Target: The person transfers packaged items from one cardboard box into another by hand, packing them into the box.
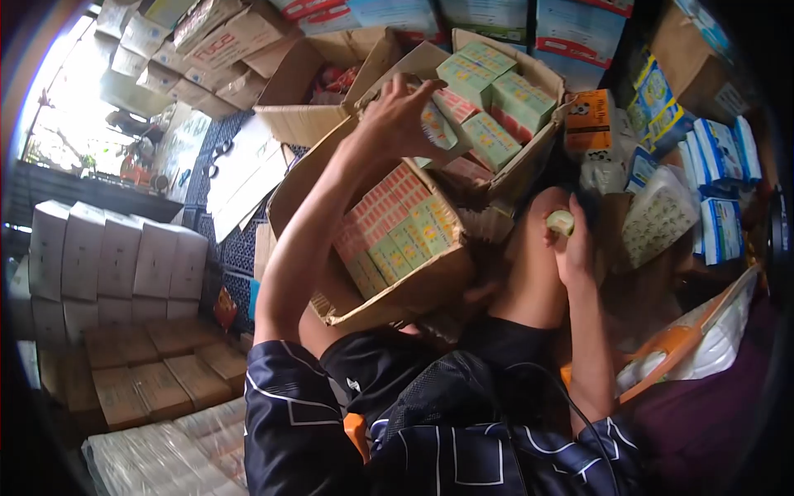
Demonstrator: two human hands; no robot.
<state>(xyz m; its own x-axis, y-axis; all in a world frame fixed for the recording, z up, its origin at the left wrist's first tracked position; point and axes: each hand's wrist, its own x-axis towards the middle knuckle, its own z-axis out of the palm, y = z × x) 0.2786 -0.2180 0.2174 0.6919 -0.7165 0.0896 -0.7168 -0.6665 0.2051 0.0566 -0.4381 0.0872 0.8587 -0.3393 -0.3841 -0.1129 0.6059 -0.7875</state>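
My left hand (401,116) is raised over the far open carton (538,62), its fingers wrapped round a small green box (437,128) that is tilted. Pale green boxes (488,140) and some red-and-white ones lie loosely in that carton. Nearer my lap, a second open carton (405,298) holds neat rows of green boxes (413,236) and red-and-white boxes (372,219). My right hand (572,248) rests by my right knee, with its fingers closed round a roll of pale tape (561,221).
Another open carton (289,120) with red items stands behind. White boxes (103,252) and brown cartons (157,372) are stacked at the left. Blue-and-white packs (719,190), an orange box (587,124) and an orange chair edge (678,331) lie to the right.
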